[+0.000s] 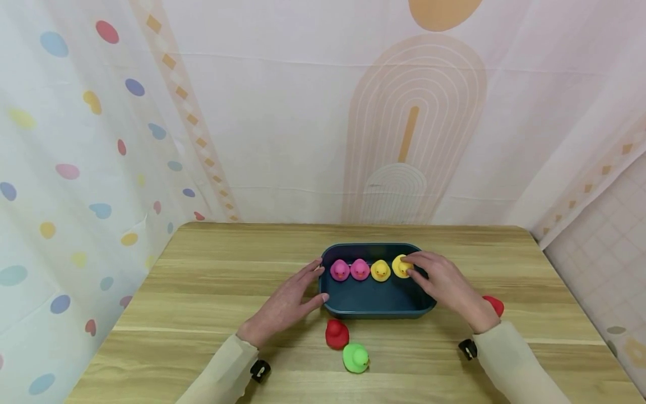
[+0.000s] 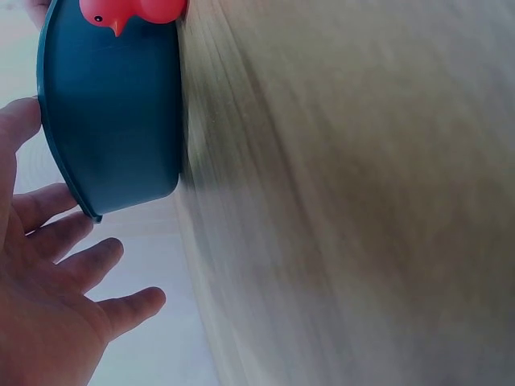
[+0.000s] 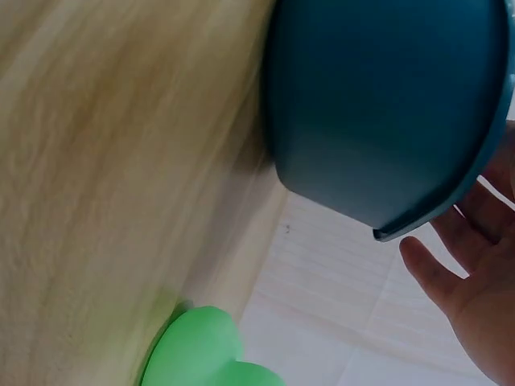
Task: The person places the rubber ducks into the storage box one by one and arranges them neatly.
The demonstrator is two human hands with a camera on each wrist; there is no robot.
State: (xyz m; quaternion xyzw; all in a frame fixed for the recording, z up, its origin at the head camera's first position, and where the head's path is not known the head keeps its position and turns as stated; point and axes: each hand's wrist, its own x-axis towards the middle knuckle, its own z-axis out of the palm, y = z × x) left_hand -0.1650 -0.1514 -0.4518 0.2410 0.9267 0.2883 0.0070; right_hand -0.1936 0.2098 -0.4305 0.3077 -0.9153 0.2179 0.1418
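A row of rubber ducks lies in the dark blue tray [image 1: 378,310]: two pink ducks [image 1: 340,271], a yellow duck [image 1: 381,271] and a second yellow duck [image 1: 401,267] at the right. My right hand [image 1: 444,280] reaches over the tray's right end and pinches that last duck between thumb and fingertips. At the left end, my left hand [image 1: 282,306] touches the tray's rim with fingers spread and fairly straight. The left wrist view shows the thumb at the rim and the other fingers beyond the tray's end.
On the wooden table [image 1: 217,280], a red duck [image 1: 336,334] and a green duck [image 1: 356,358] lie in front of the tray. Another red duck [image 1: 494,306] is partly hidden behind my right wrist. A patterned curtain [image 1: 282,140] hangs behind the table.
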